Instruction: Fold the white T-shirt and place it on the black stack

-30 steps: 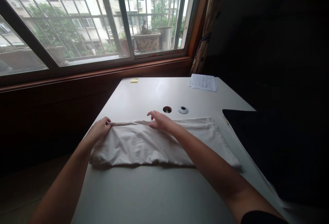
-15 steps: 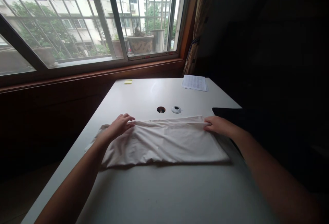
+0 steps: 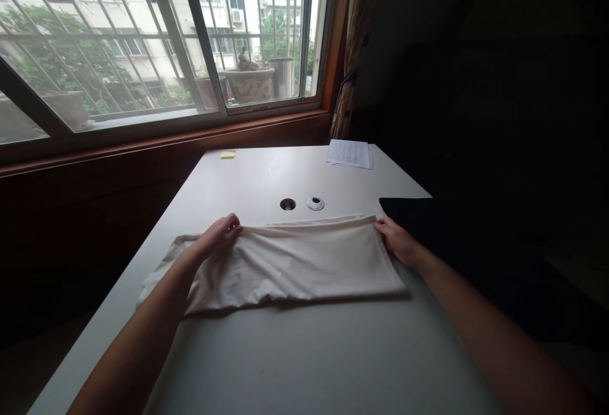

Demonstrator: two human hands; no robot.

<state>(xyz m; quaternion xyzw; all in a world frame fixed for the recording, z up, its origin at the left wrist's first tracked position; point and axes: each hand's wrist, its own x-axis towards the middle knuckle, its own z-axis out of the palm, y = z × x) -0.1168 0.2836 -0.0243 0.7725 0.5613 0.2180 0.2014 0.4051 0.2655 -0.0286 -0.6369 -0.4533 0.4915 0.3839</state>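
A folded white cloth (image 3: 295,266) lies across the white table (image 3: 304,351) in a long band. My left hand (image 3: 216,237) rests on the cloth's far edge left of its middle, fingers curled and pinching the fold. At the cloth's far right corner, my right hand (image 3: 397,240) grips the edge with fingers closed on the fabric.
Beyond the cloth the table has a cable hole (image 3: 287,204) and a round grommet cap (image 3: 314,203). A sheet of paper (image 3: 349,153) and a yellow sticky note (image 3: 227,155) lie near the window. A dark surface (image 3: 428,224) adjoins the table on the right.
My right hand slid from the cloth's middle along its far edge to the right corner. My left hand moved a little right along that edge. The view has turned to the right.
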